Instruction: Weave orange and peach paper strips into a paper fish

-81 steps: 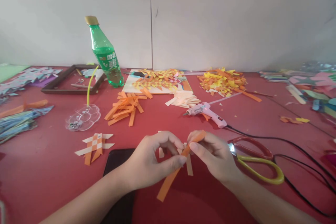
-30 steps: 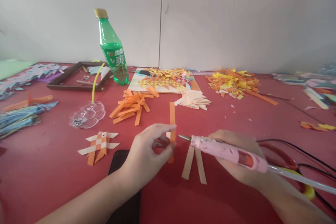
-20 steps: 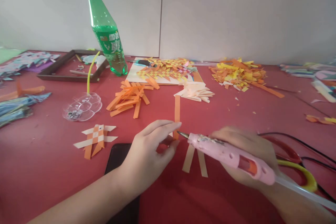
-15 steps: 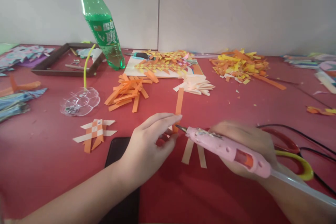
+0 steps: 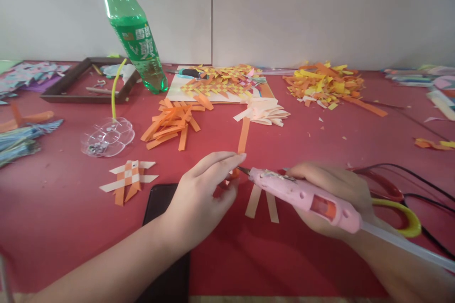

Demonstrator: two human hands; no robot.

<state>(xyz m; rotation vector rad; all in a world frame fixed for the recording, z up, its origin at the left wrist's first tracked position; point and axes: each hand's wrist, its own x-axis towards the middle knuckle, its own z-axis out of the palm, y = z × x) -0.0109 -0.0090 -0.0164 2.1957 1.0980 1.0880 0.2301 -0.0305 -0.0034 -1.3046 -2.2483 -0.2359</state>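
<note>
Between the fingers and thumb of my left hand is an orange paper strip, its upper end pointing away from me. My right hand grips a pink hot glue gun, with a clear glue stick sticking out of its back. The gun's metal nozzle is at the strip, close to my left fingertips; whether it touches is hard to see. Two cream paper strips spread out under the gun, partly hidden by it. A woven orange-and-cream paper fish lies to the left of my left hand.
A black phone lies under my left forearm, and scissors with red and yellow handles beside my right wrist. Beyond are orange strips, cream strips, a yellow-orange pile, a clear bead tray, a green bottle and a frame.
The glue gun has shifted slightly left, its nozzle further in by my left fingertips. My left hand keeps its hold on the strip. The whole view has moved a little.
</note>
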